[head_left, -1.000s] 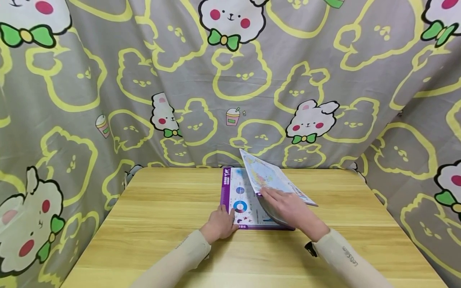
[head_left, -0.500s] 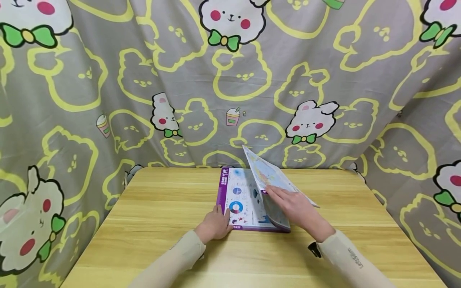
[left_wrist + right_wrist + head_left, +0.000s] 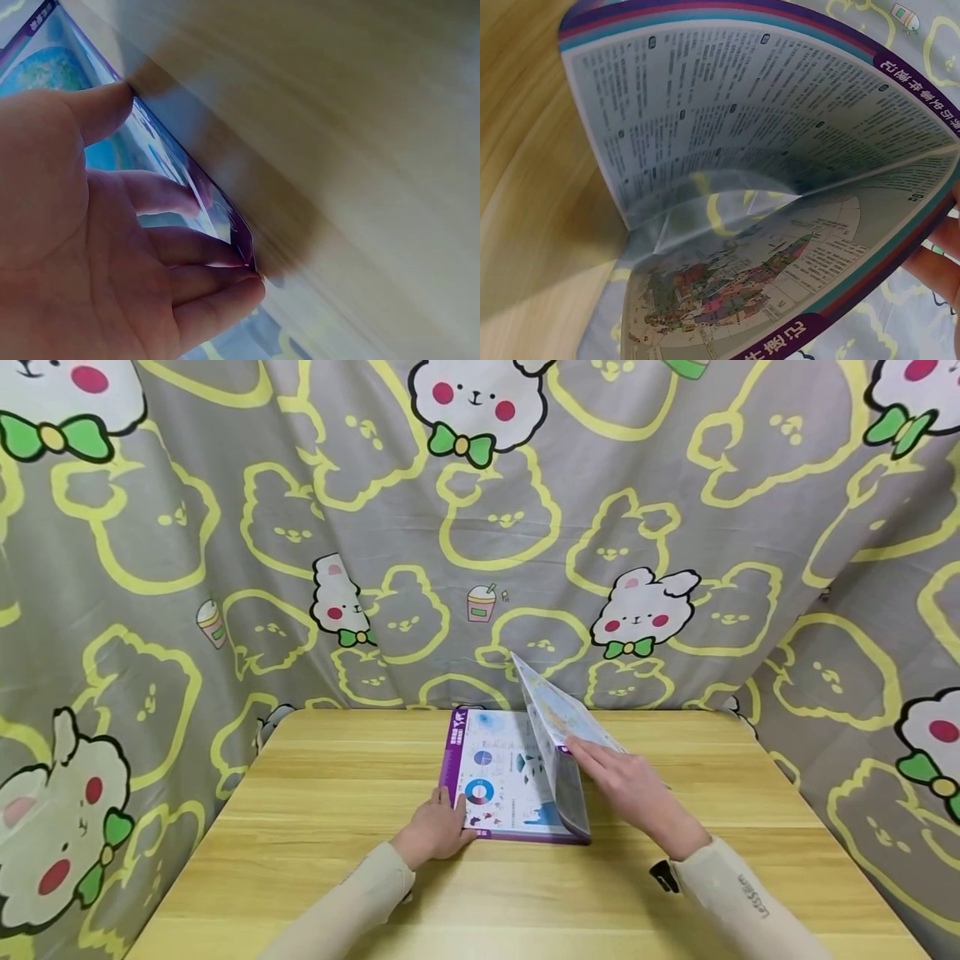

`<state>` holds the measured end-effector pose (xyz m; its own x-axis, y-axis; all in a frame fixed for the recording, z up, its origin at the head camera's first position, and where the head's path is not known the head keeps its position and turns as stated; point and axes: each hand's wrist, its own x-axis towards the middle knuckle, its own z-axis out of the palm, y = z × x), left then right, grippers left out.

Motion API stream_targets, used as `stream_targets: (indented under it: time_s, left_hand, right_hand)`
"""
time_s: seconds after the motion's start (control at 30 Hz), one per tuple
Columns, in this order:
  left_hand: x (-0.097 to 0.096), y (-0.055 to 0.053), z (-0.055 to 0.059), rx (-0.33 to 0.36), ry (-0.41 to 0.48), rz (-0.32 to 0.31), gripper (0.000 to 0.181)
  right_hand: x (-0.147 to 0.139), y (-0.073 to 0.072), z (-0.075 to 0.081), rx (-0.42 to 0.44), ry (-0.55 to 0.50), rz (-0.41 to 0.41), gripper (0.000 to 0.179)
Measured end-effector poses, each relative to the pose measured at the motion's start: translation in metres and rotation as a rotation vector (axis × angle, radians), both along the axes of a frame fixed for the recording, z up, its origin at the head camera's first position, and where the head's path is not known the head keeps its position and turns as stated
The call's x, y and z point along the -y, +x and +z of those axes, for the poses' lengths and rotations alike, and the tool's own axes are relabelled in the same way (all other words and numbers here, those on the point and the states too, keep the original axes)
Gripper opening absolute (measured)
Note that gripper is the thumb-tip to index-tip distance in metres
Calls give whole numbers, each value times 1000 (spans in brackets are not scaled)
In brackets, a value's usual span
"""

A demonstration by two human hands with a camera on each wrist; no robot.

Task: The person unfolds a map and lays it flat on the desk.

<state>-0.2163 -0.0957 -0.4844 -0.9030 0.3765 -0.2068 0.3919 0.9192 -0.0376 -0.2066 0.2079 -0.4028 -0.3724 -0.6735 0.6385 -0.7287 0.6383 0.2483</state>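
Note:
A folded laminated map (image 3: 498,777) with purple borders lies on the wooden table in the head view. Charts and a blue ring show on its face. Its right-hand part is lifted as a slanting flap with a world map (image 3: 558,706). At the near left corner, my left hand (image 3: 435,828) holds the map, fingers along the left edge and thumb at the front edge. My right hand (image 3: 626,781) grips the raised flap's near edge. In the right wrist view, the folded sheets (image 3: 727,112) bow apart, showing printed text and a coloured map; most of that hand is out of frame.
The wooden table (image 3: 315,777) spreads around the map on all sides. Behind and beside it hangs a grey curtain (image 3: 420,527) with yellow outlines and white cartoon animals. A small black object (image 3: 663,875) sits at the right cuff.
The map has slid a little left with my left hand. My right hand has moved right with the flap, which stands steeper, and more of the chart face shows.

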Motion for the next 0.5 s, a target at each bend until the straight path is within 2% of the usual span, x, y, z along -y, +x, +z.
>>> stream_targets:
  time_s: [0.23,0.5]
  left_hand:
    - [12,1,0,11,35,-1,69]
    - [18,3,1,27,71,-4,69]
  right_hand:
    - [-3,-1,3,-44,-49,31,48]
    - [-7,0,2,-22,-59,22,47]
